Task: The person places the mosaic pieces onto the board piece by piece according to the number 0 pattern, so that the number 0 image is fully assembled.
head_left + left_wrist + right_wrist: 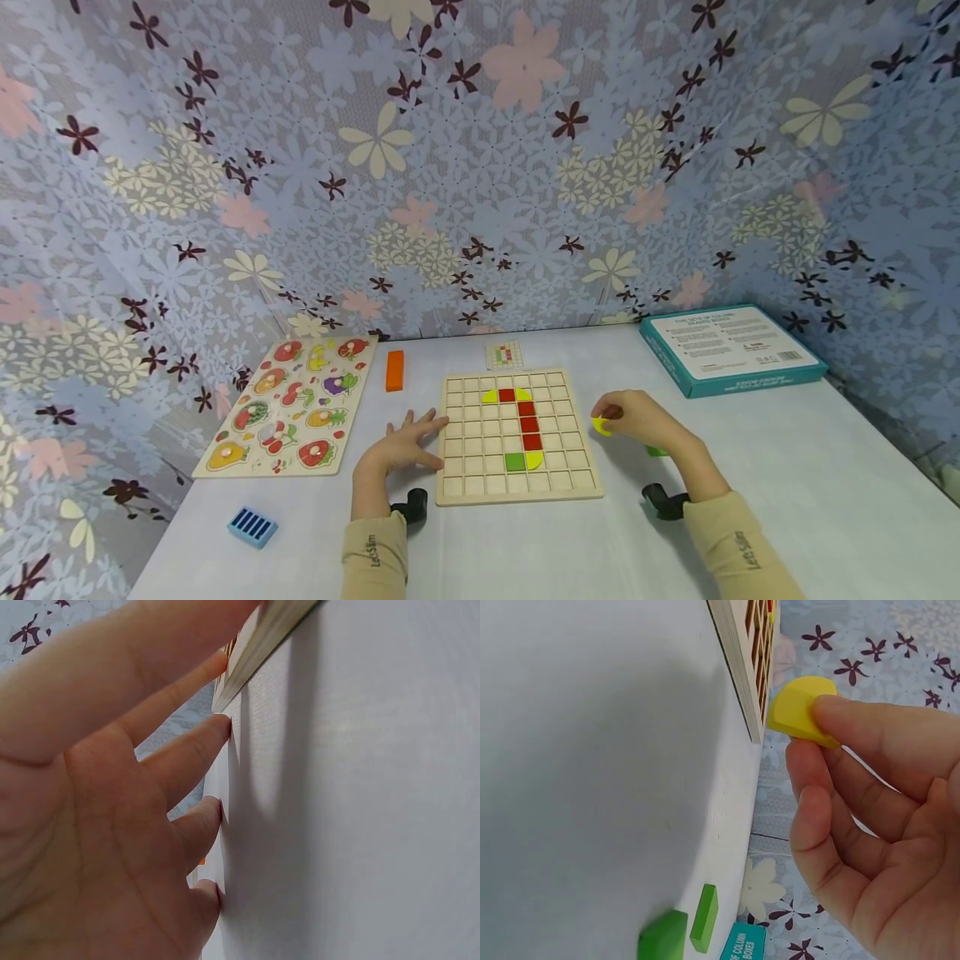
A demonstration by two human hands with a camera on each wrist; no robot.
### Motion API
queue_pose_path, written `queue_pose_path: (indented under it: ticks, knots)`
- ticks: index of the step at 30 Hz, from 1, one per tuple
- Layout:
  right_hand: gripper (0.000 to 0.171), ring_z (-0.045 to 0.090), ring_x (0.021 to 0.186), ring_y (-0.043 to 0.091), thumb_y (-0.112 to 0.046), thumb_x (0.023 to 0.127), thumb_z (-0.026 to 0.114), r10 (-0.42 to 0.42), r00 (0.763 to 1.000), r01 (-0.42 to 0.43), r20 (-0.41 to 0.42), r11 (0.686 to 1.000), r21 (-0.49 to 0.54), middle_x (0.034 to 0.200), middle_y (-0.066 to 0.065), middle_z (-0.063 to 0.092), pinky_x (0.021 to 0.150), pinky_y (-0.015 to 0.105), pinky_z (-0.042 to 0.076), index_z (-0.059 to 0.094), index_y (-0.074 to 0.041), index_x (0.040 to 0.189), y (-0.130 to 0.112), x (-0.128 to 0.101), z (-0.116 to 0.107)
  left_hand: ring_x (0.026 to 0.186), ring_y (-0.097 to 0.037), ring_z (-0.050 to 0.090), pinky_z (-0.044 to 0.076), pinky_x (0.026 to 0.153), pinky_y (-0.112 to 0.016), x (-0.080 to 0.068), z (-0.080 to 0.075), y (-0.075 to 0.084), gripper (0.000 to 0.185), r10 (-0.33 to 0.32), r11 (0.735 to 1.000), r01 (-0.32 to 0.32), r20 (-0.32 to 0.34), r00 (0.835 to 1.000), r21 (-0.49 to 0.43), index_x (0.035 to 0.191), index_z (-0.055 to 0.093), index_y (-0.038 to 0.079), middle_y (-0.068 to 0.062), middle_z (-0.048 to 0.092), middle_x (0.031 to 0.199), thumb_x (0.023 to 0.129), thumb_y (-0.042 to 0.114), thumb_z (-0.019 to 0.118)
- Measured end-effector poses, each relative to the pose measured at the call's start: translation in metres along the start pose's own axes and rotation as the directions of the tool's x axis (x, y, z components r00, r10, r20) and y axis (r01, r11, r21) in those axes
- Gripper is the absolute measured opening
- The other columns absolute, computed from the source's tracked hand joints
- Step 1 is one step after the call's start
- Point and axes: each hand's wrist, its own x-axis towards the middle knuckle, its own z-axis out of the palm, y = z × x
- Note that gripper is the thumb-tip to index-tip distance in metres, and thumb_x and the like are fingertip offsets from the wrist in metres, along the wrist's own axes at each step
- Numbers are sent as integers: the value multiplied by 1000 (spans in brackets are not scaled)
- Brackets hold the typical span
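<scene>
A wooden grid board (pixel 480 483) lies on the table, its cells partly filled with red squares (pixel 529 424), yellow rounded pieces (pixel 534 460) and a green square (pixel 515 462). Between thumb and fingers my right hand (pixel 639 418) pinches a yellow quarter-round block (pixel 799 712), just off the board's right edge. My left hand (pixel 401 450) is spread, its thumb and a fingertip at the board's left edge. In the left wrist view the other fingertips (pixel 210 817) rest on the white tabletop. Green blocks (pixel 703 919) lie near my right wrist.
A small pattern card (pixel 504 355) lies behind the board. To the left are a fruit puzzle board (pixel 296 408), an orange block (pixel 394 371) and a blue slotted block (pixel 252 527). A teal box (pixel 735 350) sits at the back right, before a flowered cloth backdrop (pixel 480 167).
</scene>
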Motion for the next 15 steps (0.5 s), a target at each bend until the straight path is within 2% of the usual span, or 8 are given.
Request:
queue_pose_path:
  ticks: [15]
  knots:
    - [11,53,80,17,-1,83,61,-16,1000,16,6,997,74,85,2,62,72,32,48,65,-5,92,-9,4,12,141,-35,-3,-12,109,-57,1,1,0,74,-9,1000,9,7,1000,-4,138,45,17,-9,22,152,70,12,76]
